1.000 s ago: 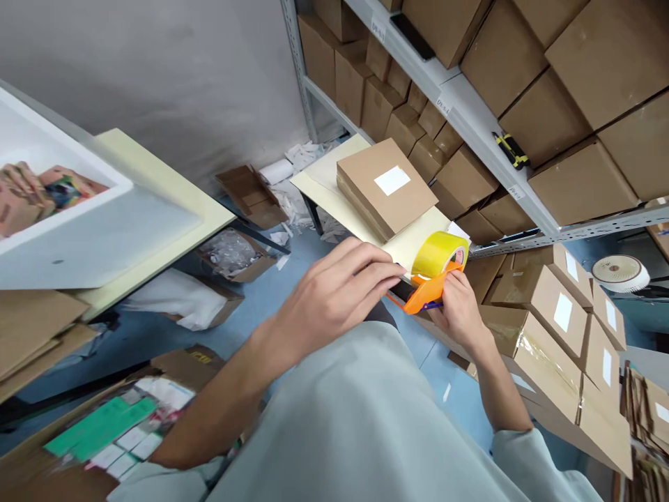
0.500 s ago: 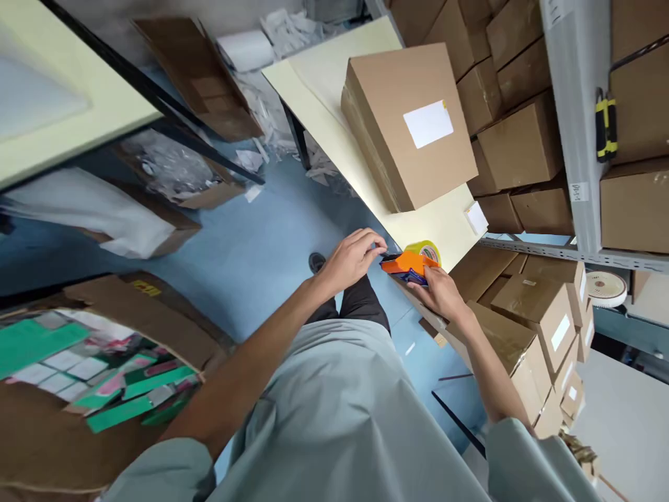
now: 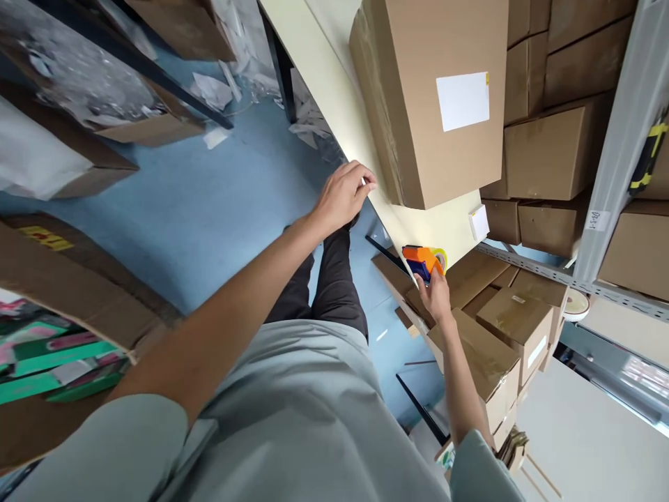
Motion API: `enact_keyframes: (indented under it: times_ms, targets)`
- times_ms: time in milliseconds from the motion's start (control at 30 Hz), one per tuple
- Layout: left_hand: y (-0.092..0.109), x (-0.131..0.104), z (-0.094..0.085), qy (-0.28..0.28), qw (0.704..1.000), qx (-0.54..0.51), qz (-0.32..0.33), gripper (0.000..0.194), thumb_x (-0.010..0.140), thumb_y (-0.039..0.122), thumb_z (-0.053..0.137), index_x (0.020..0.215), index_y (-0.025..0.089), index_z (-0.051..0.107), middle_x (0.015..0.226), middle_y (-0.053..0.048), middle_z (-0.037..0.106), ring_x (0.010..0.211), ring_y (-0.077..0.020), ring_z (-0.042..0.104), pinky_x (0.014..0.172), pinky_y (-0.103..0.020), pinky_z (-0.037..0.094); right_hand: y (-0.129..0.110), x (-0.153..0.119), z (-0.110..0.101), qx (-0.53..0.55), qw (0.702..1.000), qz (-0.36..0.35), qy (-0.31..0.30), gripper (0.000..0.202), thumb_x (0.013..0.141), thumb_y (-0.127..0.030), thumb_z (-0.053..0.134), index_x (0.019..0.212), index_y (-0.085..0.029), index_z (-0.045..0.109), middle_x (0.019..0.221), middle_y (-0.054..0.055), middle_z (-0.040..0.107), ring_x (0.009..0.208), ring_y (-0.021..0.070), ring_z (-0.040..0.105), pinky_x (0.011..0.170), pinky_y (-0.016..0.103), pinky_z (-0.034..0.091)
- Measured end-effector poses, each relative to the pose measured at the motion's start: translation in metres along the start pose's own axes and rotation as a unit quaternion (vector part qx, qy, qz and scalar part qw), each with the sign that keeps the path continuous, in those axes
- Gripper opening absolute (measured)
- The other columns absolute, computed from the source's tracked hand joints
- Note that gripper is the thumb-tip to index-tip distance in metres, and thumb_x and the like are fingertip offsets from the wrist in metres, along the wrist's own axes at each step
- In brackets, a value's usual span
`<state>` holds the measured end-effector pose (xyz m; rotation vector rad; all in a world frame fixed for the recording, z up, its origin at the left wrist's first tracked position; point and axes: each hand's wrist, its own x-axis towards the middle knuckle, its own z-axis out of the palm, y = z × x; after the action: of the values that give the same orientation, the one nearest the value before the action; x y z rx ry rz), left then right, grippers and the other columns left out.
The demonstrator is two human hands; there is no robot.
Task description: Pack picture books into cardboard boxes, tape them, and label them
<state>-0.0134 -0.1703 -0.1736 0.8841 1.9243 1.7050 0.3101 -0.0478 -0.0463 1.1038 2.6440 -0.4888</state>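
Note:
My right hand (image 3: 435, 296) is closed around an orange and blue tape dispenser (image 3: 421, 261) with a yellow roll of tape, at the near corner of the cream table (image 3: 402, 226). Curled fingers close my left hand (image 3: 348, 187) beside the table's left edge; something small and pale shows at the fingertips, too small to name. A large brown cardboard box (image 3: 460, 160) stands on the table just beyond my hands, with a white label (image 3: 463, 102) on its face and tape along its left side.
A small white stack (image 3: 479, 223) sits at the table's right end. Closed cartons (image 3: 515, 321) are piled on the right, below a metal shelf (image 3: 621, 153) loaded with boxes. At lower left is an open carton (image 3: 78, 279) of green and pink packages. Packing scraps (image 3: 212, 90) lie on the floor.
My view has moved nearer the table and the large box. My left hand has moved up and away from the tape dispenser, which my right hand still holds; the hands are farther apart.

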Motion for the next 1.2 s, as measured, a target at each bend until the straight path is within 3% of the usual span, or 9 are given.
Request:
enact_keyframes:
  times_ms: [133,300,633,733,867,933,1033,1133,1200]
  targets:
    - [-0.004,0.009,0.009,0.021,1.0,0.005,0.003,0.034,0.11,0.051,0.054,0.1,0.022,0.066,0.106,-0.009,0.069,0.105,-0.0256,0.062,0.103,-0.042,0.051,-0.006,0.007,0.016,0.012,0.998,0.02,0.05,0.048,0.105,-0.068,0.054,0.116,-0.022,0.061,0.117,0.018,0.07,0.115,0.0359,0.068,0.111,0.061,0.052]
    - [-0.006,0.016,0.024,0.033,0.999,0.006,0.002,0.036,0.112,0.053,0.051,0.103,0.022,0.066,0.11,-0.009,0.069,0.112,-0.0264,0.061,0.107,-0.044,0.051,-0.001,0.009,0.029,-0.002,0.996,0.039,0.079,0.039,0.106,-0.062,0.052,0.107,-0.023,0.059,0.107,0.017,0.069,0.108,0.0365,0.067,0.106,0.061,0.053]
    - [-0.01,0.026,0.08,0.135,0.986,-0.092,-0.044,0.039,0.108,0.06,0.055,0.111,0.025,0.071,0.128,-0.013,0.068,0.131,-0.0295,0.064,0.116,-0.045,0.052,0.005,0.021,0.057,-0.047,0.991,0.056,0.115,0.042,0.11,-0.056,0.046,0.113,-0.017,0.059,0.108,0.02,0.072,0.106,0.0358,0.07,0.103,0.058,0.056]
    - [-0.004,0.024,0.099,0.214,0.964,-0.13,-0.088,0.051,0.107,0.067,0.052,0.133,0.025,0.066,0.151,-0.016,0.058,0.133,-0.0294,0.065,0.115,-0.046,0.055,0.005,0.021,0.067,-0.06,0.989,0.055,0.124,0.042,0.111,-0.054,0.045,0.117,-0.015,0.06,0.11,0.021,0.073,0.106,0.0362,0.07,0.101,0.057,0.057]
    - [0.018,0.013,0.122,0.315,0.907,-0.201,-0.192,0.079,0.105,0.076,0.045,0.168,0.029,0.035,0.174,-0.019,0.039,0.146,-0.0328,0.06,0.125,-0.05,0.048,0.009,0.019,0.075,-0.075,0.989,0.056,0.117,0.043,0.112,-0.052,0.045,0.12,-0.013,0.06,0.107,0.021,0.073,0.104,0.0363,0.072,0.098,0.056,0.058]
    - [0.033,0.008,0.134,0.293,0.906,-0.205,-0.227,0.085,0.104,0.078,0.045,0.172,0.029,0.03,0.178,-0.017,0.036,0.16,-0.0333,0.046,0.133,-0.05,0.039,0.012,0.018,0.078,-0.084,0.989,0.054,0.111,0.041,0.112,-0.05,0.045,0.117,-0.013,0.061,0.105,0.021,0.073,0.102,0.036,0.073,0.097,0.055,0.059]
    - [0.052,0.008,0.146,0.212,0.928,-0.181,-0.246,0.102,0.095,0.078,0.066,0.174,0.027,0.026,0.18,-0.017,0.033,0.168,-0.0352,0.031,0.138,-0.051,0.029,0.015,0.018,0.081,-0.109,0.988,0.045,0.095,0.038,0.112,-0.046,0.045,0.114,-0.014,0.063,0.101,0.02,0.074,0.098,0.0358,0.073,0.094,0.053,0.06]
    - [0.061,0.016,0.143,0.142,0.952,-0.167,-0.214,0.112,0.089,0.075,0.077,0.174,0.024,0.025,0.173,-0.02,0.045,0.162,-0.0349,0.044,0.136,-0.05,0.035,0.014,0.018,0.081,-0.116,0.989,0.043,0.083,0.039,0.112,-0.042,0.045,0.119,-0.011,0.065,0.1,0.021,0.076,0.098,0.0366,0.072,0.096,0.053,0.058]
    - [0.063,0.021,0.129,0.106,0.962,-0.163,-0.19,0.11,0.09,0.074,0.076,0.173,0.024,0.025,0.168,-0.02,0.051,0.155,-0.0335,0.053,0.133,-0.05,0.04,0.01,0.019,0.08,-0.112,0.991,0.039,0.065,0.04,0.113,-0.039,0.045,0.124,-0.007,0.066,0.102,0.022,0.076,0.1,0.0367,0.072,0.1,0.053,0.057]
